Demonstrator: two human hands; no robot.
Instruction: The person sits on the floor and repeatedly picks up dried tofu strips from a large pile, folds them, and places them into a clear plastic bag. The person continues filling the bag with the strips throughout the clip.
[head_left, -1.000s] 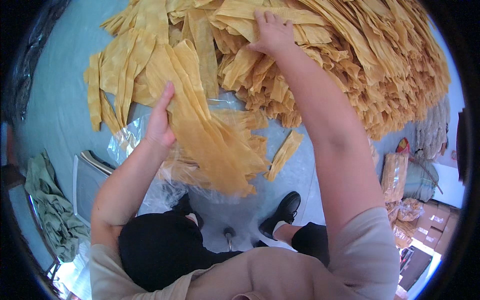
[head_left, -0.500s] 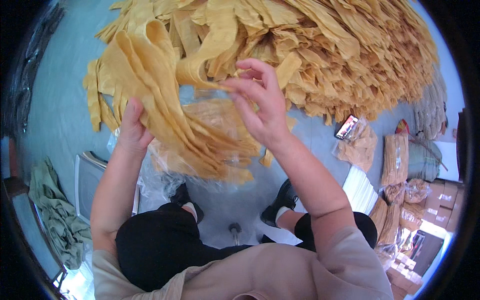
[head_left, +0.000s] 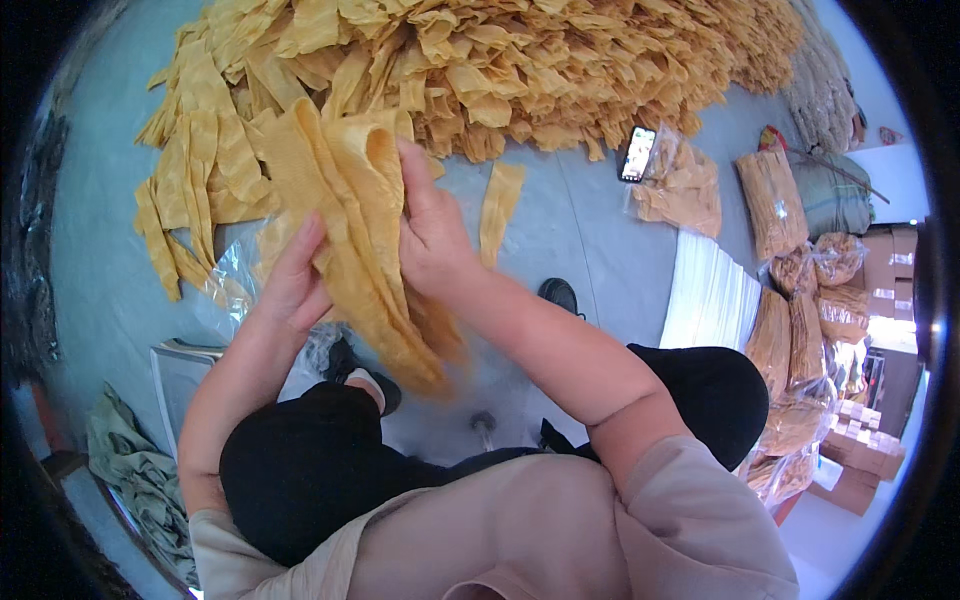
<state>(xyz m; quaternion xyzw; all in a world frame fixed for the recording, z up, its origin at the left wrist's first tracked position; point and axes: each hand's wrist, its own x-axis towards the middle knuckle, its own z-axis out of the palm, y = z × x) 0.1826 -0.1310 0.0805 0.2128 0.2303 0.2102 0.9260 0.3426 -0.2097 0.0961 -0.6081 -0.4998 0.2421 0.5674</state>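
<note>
Between my hands is a folded bundle of long yellow strips (head_left: 345, 215), wrinkled and leathery like dried tofu skin. Along its left side, my left hand (head_left: 298, 278) grips it, thumb up and most fingers behind the strips. My right hand (head_left: 432, 225) is closed on the right edge, its fingertips hidden by the bundle. The strips loop over at the top and hang down toward my lap, their lower end blurred. Beyond lies a large heap of the same strips (head_left: 560, 70), with looser ones (head_left: 215, 165) spread at its left end.
A single strip (head_left: 500, 212) lies on the grey floor right of my hands. Clear plastic (head_left: 232, 285) is at the left. Farther right are a phone (head_left: 637, 155), a bagged bundle (head_left: 685, 190), a white stack (head_left: 708, 300) and packed bundles (head_left: 772, 205). Green cloth (head_left: 140, 475) lies lower left.
My right hand has moved left and down from a loose strip end onto the bundle's right edge. The bundle, fanned out before, is gathered narrower and more upright. The view has shifted.
</note>
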